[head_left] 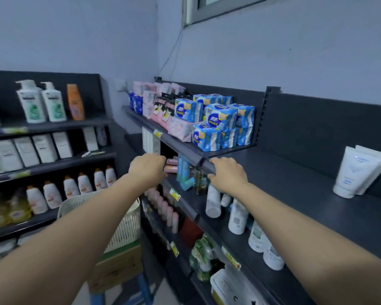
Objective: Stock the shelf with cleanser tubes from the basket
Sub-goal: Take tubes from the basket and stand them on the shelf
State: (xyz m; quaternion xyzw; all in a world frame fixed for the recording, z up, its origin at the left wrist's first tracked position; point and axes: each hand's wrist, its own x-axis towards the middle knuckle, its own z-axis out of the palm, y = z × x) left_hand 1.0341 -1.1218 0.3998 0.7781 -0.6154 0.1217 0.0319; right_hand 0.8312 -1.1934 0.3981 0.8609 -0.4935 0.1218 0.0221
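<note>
- At upper rail (pixel 180 148) end: right hand (pixel 228 175) fingers bent, grip unclear; left hand (pixel 147 169) curled, contents hidden.
- Tubes (pixel 359 172) stand at shelf (pixel 295 194) back right; basket (pixel 128 225) low left.
- Risk: right forearm sweeps bottles (pixel 213 201) off front edge.

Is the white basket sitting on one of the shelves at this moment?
No, the white basket rests on a cardboard box on top of a blue stool, left of the shelving.

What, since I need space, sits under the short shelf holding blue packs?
Pink items, teal tubes, a dark bottle; the left hand, right hand and shelf edge cover the rest.
</note>
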